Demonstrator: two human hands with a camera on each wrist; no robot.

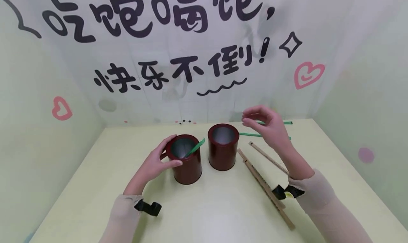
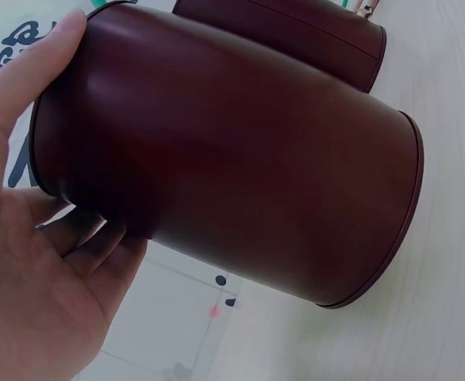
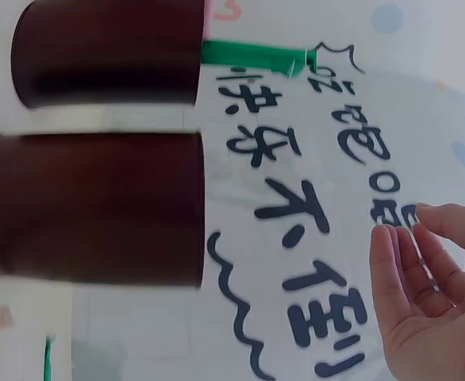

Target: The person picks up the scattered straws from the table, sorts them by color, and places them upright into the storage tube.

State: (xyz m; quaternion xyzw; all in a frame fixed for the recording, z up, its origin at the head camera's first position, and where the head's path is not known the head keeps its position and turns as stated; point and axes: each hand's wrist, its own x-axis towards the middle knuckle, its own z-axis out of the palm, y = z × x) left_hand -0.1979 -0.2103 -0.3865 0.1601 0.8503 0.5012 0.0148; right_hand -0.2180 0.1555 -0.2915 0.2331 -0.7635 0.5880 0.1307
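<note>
My left hand [image 1: 157, 162] grips the left dark red can [image 1: 188, 170] near its top, thumb on the near side of the rim and fingers round the far side. The can stands upright on the table, and a slim green packet [image 1: 198, 146] leans in it, its end sticking out over the rim. A second dark red can [image 1: 222, 158] stands upright just to the right, with nothing seen sticking out of it. My right hand [image 1: 266, 124] is raised beyond that can to the right, fingers loosely bent and holding nothing, as the right wrist view [image 3: 431, 290] also shows.
Two slim green packets [image 1: 251, 134] lie at the table's back right, partly behind my right hand. Several long brown paper-wrapped sticks [image 1: 262, 184] lie right of the cans, some partly under my right forearm. A white printed sheet [image 1: 153, 105] hangs behind the table [image 1: 204, 211].
</note>
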